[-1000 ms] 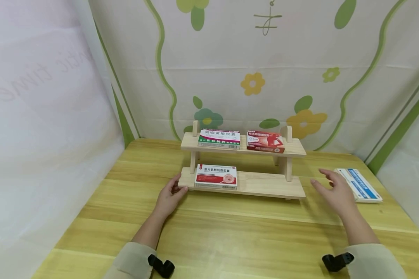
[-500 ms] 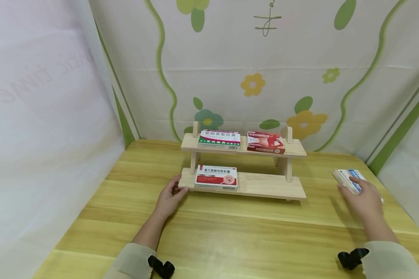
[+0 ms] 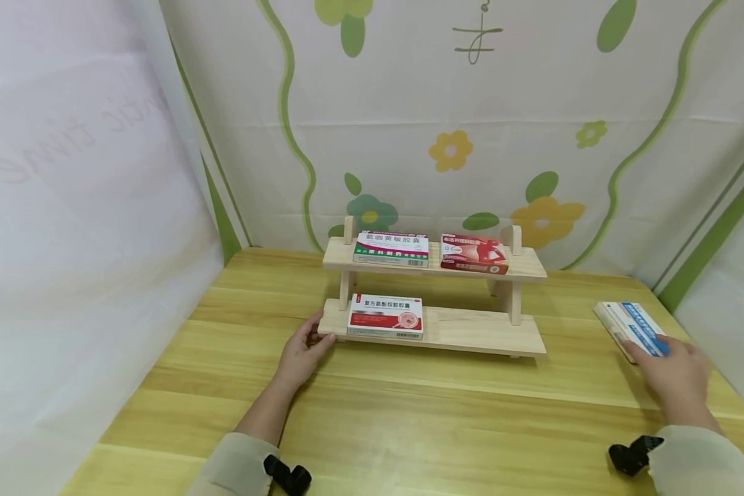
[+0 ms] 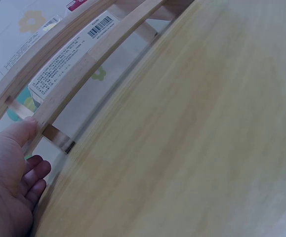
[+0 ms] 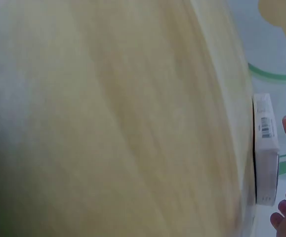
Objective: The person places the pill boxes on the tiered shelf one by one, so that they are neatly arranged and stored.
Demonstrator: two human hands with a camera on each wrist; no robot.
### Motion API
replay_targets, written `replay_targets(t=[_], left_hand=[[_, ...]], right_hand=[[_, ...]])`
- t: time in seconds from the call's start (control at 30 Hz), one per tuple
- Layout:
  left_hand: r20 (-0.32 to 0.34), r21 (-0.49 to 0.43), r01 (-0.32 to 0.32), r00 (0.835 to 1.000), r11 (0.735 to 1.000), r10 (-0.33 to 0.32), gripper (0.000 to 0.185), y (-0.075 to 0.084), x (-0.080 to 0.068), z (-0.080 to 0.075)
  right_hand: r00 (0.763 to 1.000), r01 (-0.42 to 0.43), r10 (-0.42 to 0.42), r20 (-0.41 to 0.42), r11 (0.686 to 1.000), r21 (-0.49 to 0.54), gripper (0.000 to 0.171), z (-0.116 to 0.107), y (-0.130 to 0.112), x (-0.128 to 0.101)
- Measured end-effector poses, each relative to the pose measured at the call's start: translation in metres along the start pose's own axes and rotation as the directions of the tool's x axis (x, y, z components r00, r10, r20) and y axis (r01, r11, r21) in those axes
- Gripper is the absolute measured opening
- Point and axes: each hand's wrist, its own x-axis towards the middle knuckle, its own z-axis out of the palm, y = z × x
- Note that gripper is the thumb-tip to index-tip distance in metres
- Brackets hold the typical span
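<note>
My left hand (image 3: 302,357) grips the left end of the lower board of a two-tier wooden shelf (image 3: 483,329). In the left wrist view the thumb of that hand (image 4: 7,173) lies on the board, with its fingers curled below. A white and red medicine box (image 3: 385,317) lies on the lower board. On the upper board are a white, green and purple medicine box (image 3: 391,248) and a red one (image 3: 474,253). At the right, my right hand (image 3: 676,372) is over the near end of a blue and white medicine box (image 3: 632,325); its thumb shows apart from the box (image 5: 266,148) in the right wrist view.
The shelf stands on a wood-grain table (image 3: 440,420). Behind it hangs a white cloth (image 3: 397,83) with flower prints, and another white cloth (image 3: 80,227) borders the left side. Black wrist cameras sit at both sleeves.
My right hand moved right to the blue and white box, then slid toward its near right end. The left hand keeps its hold on the shelf.
</note>
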Motion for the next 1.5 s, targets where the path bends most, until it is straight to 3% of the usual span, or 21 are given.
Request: replay_targets(t=[0.2,1.1,1.5], left_hand=[[0.009,0.008,-0.008,1.0,1.0,0.008,0.058,0.0,-0.001,0.0],[0.002,0.025,0.0,1.0,1.0,0.0,0.057,0.002,-0.001,-0.001],[0.007,0.039,-0.001,1.0,0.999,0.001,0.06,0.002,-0.002,-0.001]], right_hand=[[1.0,-0.026,0.025,-0.011,0.998,-0.062,0.096,0.003,0.011,0.001],[0.995,-0.072,0.073,-0.062,0.997,0.022,0.093,0.009,0.013,-0.001],[0.981,-0.192,0.195,-0.008,0.974,0.118,0.096,0.009,0.011,-0.004]])
